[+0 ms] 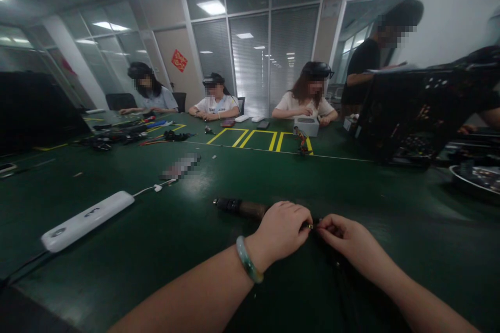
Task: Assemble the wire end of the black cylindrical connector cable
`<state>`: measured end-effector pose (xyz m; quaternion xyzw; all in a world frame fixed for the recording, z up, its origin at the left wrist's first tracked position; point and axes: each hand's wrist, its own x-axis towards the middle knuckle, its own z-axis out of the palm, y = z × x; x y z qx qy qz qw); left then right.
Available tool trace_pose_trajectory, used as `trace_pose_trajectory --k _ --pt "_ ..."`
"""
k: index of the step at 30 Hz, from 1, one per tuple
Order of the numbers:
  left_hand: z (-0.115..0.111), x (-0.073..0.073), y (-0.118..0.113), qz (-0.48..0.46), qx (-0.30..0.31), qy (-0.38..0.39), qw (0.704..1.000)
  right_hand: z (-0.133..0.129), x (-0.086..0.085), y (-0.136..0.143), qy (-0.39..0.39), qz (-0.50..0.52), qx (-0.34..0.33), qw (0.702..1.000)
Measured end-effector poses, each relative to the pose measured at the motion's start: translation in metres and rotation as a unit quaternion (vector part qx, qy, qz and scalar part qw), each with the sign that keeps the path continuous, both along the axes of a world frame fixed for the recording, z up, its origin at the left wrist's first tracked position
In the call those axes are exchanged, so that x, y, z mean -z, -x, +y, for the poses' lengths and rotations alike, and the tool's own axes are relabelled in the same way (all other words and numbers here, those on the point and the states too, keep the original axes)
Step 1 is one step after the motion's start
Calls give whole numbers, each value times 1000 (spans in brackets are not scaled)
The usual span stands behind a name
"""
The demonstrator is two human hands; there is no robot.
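A dark cylindrical tool [244, 208] with a black tip lies on the green table, pointing left. My left hand [283, 229], with a green bangle on the wrist, is closed over the tool's right end. A small brass-coloured bit [310, 226] shows at its fingertips. Just to the right, my right hand [346, 239] is closed in a pinch beside that bit; what it pinches is too small and dark to name. Dark cable [338, 265] runs from below the right hand toward the front edge of the view.
A white power strip [88, 221] lies at left, wired to a blurred phone-like item [180, 166]. Dark cables [113, 135] are heaped farther back. A black rack [398, 114] and metal bowl [476, 182] stand at right. Several people are across the table.
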<state>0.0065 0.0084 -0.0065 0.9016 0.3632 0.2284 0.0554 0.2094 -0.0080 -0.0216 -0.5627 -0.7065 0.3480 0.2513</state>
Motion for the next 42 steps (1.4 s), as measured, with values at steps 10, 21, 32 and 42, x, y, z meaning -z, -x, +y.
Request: trace_pose_trajectory --k 10,21,32,42 --pt "0 0 0 34 5 -17 999 -2 0 5 -20 9 7 1000" --pt "-1 -2 0 19 4 -10 1000 -3 1 5 -5 26 6 1000" --pt "-1 -1 -2 14 3 -9 1000 -2 2 6 -18 17 9 1000" --pt "-2 -1 0 -13 -3 2 1000 -4 -3 7 -1 7 15 1000"
